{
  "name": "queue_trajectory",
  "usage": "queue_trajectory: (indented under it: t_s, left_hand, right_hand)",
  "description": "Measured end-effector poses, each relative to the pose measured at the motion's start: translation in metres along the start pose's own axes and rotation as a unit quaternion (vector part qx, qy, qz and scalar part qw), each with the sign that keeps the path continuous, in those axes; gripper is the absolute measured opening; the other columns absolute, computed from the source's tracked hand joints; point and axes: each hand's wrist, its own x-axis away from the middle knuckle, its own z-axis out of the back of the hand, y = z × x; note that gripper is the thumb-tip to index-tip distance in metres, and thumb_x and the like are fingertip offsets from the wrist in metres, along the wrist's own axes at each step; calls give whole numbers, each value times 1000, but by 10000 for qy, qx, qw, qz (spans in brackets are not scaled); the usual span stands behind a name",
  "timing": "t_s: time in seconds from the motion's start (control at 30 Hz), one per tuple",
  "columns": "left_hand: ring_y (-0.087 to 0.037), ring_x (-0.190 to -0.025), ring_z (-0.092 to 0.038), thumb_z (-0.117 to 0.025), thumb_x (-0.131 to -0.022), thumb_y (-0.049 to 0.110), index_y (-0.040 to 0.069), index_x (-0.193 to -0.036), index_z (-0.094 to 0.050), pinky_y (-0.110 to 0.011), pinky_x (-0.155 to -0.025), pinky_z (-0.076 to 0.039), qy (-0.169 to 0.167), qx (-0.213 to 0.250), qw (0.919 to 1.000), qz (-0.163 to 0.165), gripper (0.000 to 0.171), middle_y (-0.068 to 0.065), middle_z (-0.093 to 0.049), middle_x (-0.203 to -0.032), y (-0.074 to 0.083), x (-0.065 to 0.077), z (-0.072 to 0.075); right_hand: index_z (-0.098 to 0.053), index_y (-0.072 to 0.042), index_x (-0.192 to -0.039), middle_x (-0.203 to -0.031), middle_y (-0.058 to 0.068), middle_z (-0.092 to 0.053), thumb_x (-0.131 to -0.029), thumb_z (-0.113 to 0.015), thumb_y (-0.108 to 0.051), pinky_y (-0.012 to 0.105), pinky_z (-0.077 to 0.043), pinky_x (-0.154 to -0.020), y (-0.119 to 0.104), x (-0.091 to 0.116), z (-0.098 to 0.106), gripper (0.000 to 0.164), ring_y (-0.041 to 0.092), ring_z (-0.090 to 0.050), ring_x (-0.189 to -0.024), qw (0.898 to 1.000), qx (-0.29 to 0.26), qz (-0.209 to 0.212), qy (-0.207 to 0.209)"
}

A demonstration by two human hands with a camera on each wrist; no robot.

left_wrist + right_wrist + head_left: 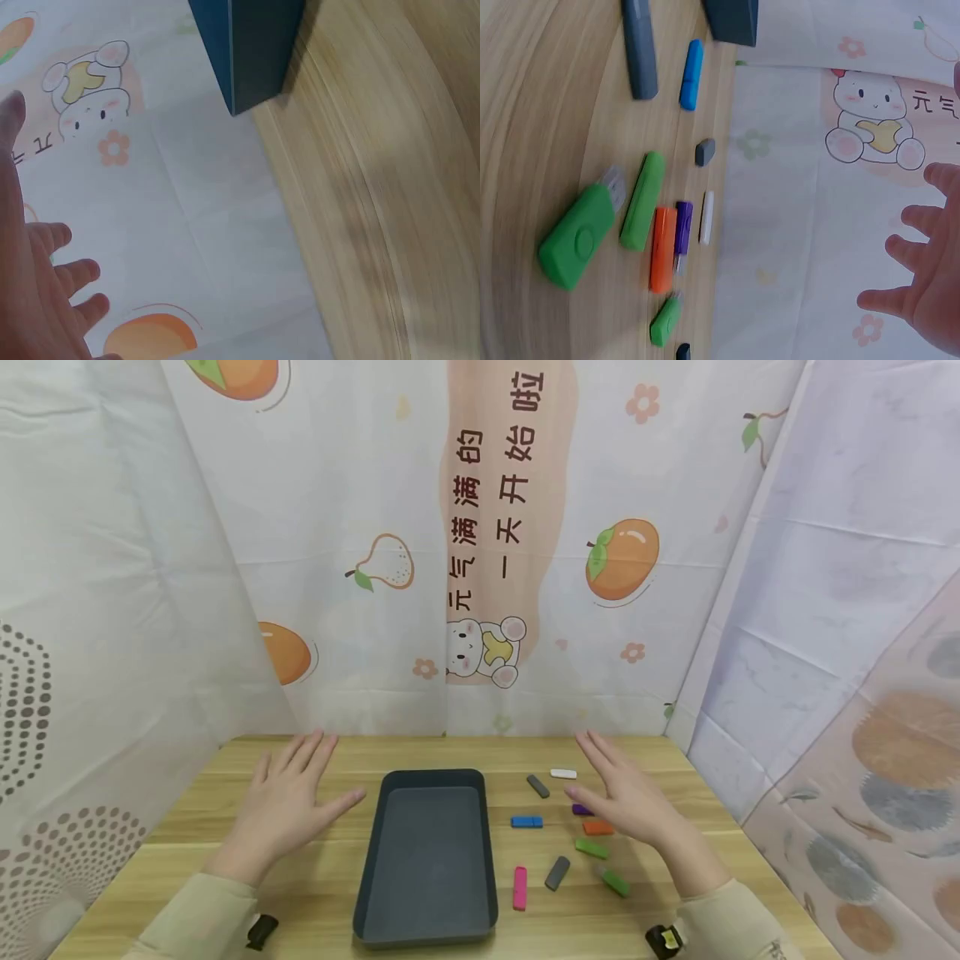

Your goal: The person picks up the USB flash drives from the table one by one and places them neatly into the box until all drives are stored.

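Both grips (287,802) (628,797) wide, tray (430,864) between

Hands (288,806) (628,797): 2. Tray (430,864): 1. Black wrist devices (262,932) (663,941): 2. Head view sticks: 9. Grey (557,872) (537,786) 2, green (592,848) (616,883) 2; blue (527,822), pink (520,888), white (563,773), orange (597,828), purple (582,809), 1 each. Right wrist view adds 1 small green (665,322), 1 dark (683,351).

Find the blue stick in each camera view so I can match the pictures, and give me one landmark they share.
Head: the blue stick lies in the lower half, right of the dark tray.
Left wrist: not in it.
Right wrist: blue stick in the upper part, left of centre.
Shared landmark: the cartoon animal printed on the cloth, visible in all three.
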Motion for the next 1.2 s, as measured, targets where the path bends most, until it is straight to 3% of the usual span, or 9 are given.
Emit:
queue_trajectory:
  t_s: [0.17, 0.37, 0.53, 0.63, 0.9, 1.2]
  left_hand:
    - [-48, -143, -31, -49, -92, 75, 6, -161, -28, -76, -109, -20, 186, 333, 9991, 195, 100, -22, -31, -161, 7, 2, 1]
    - [-57, -136, -36, -47, -92, 77, 6, -163, -18, -76, -99, -37, -135, 1338, 9889, 635, 105, -30, -29, -159, 15, 7, -6]
    - [-50, -122, -56, -49, -94, 73, 0, -160, -22, -68, -94, -47, -182, 1726, 9816, 795, 102, -34, -31, -155, 21, 15, -17]
    - [-40, -107, -66, -54, -95, 68, -3, -156, -30, -59, -85, -55, -173, 1829, 9794, 834, 97, -33, -40, -149, 22, 18, -24]
    - [-23, -88, -68, -69, -96, 40, -2, -146, -46, -47, -78, -58, -263, 2269, 9671, 1123, 69, -23, -63, -129, 26, 22, -41]
    - [-12, -68, -59, -68, -97, 32, -2, -138, -57, -33, -62, -51, -417, 2512, 9570, 1391, 55, -9, -70, -105, 33, 29, -49]
  right_hand:
    - [-18, -24, -165, -168, 9, -17, -101, -55, -55, 69, -26, -113, -8, -3, 0, 80, 41, -21, -150, 9977, -671, 48, 119]
    - [-22, -17, -164, -166, 13, -22, -103, -57, -47, 66, -25, -116, -14, -5, -4, 76, 39, -22, -150, 9905, -1346, 58, 274]
    - [-27, -16, -162, -164, 12, -30, -102, -61, -42, 68, -39, -106, -15, -6, -8, 74, 42, -36, -144, 9802, -1931, -51, 430]
    - [-28, -16, -162, -163, 12, -31, -101, -64, -42, 68, -43, -102, -15, -8, -14, 75, 45, -40, -141, 9709, -2350, -235, 402]
    - [-34, -17, -159, -160, 16, -35, -98, -67, -43, 57, -52, -97, -18, -10, -26, 74, 48, -45, -136, 9454, -3144, -760, 394]
    - [-33, -15, -158, -157, 18, -37, -99, -67, -37, 52, -55, -94, -23, -10, -39, 71, 43, -48, -133, 9264, -3559, -1218, 190]
